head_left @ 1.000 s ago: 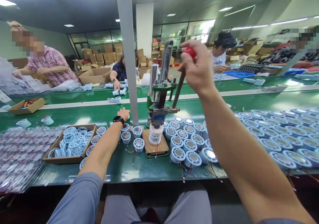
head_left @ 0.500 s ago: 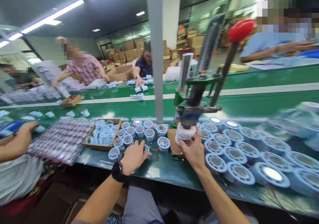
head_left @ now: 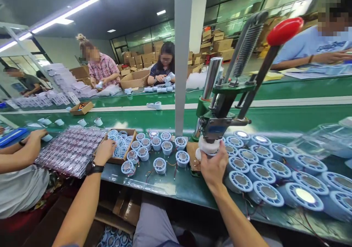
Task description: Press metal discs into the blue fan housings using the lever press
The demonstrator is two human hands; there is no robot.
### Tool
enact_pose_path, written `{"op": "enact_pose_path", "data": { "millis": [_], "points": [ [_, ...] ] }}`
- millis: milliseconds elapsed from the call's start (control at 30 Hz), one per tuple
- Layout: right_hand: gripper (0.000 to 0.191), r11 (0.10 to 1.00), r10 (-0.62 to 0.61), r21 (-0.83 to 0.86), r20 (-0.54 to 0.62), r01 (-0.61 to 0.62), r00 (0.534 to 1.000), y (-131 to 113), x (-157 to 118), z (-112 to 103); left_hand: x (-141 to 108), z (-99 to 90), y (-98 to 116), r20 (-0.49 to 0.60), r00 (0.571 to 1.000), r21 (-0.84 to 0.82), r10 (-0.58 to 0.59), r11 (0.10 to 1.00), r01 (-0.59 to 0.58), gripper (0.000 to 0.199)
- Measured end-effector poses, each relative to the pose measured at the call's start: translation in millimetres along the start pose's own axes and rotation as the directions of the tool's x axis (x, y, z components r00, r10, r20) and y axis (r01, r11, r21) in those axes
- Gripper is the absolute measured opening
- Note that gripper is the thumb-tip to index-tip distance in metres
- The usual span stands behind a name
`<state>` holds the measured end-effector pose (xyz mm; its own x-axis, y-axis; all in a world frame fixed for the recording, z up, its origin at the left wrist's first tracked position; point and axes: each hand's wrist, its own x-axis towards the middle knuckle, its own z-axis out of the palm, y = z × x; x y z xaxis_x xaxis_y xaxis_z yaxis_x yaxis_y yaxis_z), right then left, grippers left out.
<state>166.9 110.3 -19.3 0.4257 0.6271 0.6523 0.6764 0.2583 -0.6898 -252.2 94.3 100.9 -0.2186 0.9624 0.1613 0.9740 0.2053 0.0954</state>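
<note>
My left hand [head_left: 105,152], with a dark watch on its wrist, dips its fingertips among the light-blue plastic rings [head_left: 118,148] in a cardboard box [head_left: 129,155]. The fingers are curled together; anything between them is hidden. My right hand [head_left: 215,166] wraps round a white round plastic piece [head_left: 209,145] directly under the head of a hand press [head_left: 216,128]. What sits beneath that piece is mostly covered by my hand. Light-blue round housings [head_left: 166,147] with grey discs and thin wires stand between the box and the press.
More round housings [head_left: 262,169] crowd the bench right of the press. A stack of wrapped parts [head_left: 73,148] lies left of the box. The press has a red-knobbed lever [head_left: 284,32]. A grey post [head_left: 183,56] rises behind the bench. A co-worker's hands [head_left: 34,140] are at far left.
My left hand has moved left from the housings to the box of rings, leaving one housing uncovered on the bench. My right hand stays at the white piece under the press.
</note>
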Motion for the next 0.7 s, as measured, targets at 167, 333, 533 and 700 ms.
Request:
{"op": "enact_pose_path", "data": {
  "millis": [167,333,533,700],
  "points": [
    [0.052,0.958,-0.288,0.049,0.175,0.283,0.942,-13.2,-51.7,-31.0,-36.1,-2.5,9.9,-0.245,0.969,-0.111,-0.032,0.994,0.004,0.039],
    [0.023,0.802,-0.595,0.312,0.489,0.509,0.638,-15.3,-82.6,-36.0,-74.1,0.6,51.7,-0.129,0.983,-0.397,0.129,0.902,-0.170,0.037],
    [0.035,0.801,-0.541,0.080,0.520,0.593,0.661,-31.4,-50.4,-24.2,-101.4,10.1,80.6,-0.005,0.966,-0.541,0.258,0.812,-0.220,0.029],
    [0.042,0.798,-0.525,0.065,0.563,0.599,0.639,-85.1,-69.2,12.3,-106.6,20.7,83.6,-0.046,0.984,-0.597,0.172,0.785,-0.165,0.030]
  ]
}}
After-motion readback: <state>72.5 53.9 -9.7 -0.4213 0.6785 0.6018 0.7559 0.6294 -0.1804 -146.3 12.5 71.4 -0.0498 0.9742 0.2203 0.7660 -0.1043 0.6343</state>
